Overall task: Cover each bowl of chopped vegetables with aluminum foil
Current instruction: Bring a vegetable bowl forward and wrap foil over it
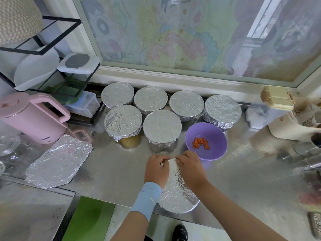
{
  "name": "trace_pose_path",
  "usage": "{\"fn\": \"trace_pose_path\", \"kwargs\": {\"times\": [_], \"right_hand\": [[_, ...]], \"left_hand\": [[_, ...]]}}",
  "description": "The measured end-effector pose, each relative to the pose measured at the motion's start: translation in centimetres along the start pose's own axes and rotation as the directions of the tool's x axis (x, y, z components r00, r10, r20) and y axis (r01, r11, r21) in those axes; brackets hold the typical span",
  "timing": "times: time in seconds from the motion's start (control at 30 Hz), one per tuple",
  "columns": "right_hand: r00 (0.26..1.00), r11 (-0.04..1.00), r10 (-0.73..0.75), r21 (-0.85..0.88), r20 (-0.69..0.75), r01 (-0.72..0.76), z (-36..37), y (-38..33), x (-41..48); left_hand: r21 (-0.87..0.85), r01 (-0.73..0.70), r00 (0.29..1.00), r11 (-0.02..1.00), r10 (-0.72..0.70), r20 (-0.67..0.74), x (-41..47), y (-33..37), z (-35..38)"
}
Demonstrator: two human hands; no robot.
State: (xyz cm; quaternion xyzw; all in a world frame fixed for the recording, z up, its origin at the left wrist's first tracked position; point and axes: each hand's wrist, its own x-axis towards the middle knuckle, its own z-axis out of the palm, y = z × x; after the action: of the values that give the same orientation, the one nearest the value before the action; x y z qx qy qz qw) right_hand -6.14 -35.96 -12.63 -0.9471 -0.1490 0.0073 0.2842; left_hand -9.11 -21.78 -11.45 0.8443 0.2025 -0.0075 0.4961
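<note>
Grip: left hand (157, 168) and right hand (190, 168) pinched a foil sheet (177, 193); next move likely draping it over the uncovered purple bowl (217, 136) at one o'clock.

Crinkled shiny foil sheet (177, 186), glossy purple plastic bowl (215, 136), embossed steel counter (112, 171).
</note>
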Motion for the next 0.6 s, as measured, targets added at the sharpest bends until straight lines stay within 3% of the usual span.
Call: {"fn": "trace_pose_path", "kwargs": {"times": [0.2, 0.37, 0.5, 0.6], "right_hand": [[1.000, 0.999, 0.010, 0.046, 0.020, -0.011, 0.1, 0.4, 0.6], [0.998, 1.000, -0.014, 0.012, 0.069, 0.013, 0.1, 0.5, 0.9], [0.985, 0.993, -0.117, -0.007, 0.124, 0.118, -0.2, -0.2, 1.6], [0.977, 0.978, -0.197, -0.051, 0.081, 0.202, 0.1, -0.9, 2.1]], "left_hand": [[-0.072, 0.061, 0.998, 0.995, -0.062, -0.008, 0.3, -0.3, -0.1], [-0.038, 0.051, 0.999, 0.998, -0.051, -0.009, 0.2, -0.1, -0.1], [-0.013, 0.054, 0.995, 0.998, -0.055, -0.085, -0.4, -0.6, -0.4], [0.061, 0.054, 0.992, 0.997, -0.047, -0.116, -0.4, -1.0, -0.7]]}}
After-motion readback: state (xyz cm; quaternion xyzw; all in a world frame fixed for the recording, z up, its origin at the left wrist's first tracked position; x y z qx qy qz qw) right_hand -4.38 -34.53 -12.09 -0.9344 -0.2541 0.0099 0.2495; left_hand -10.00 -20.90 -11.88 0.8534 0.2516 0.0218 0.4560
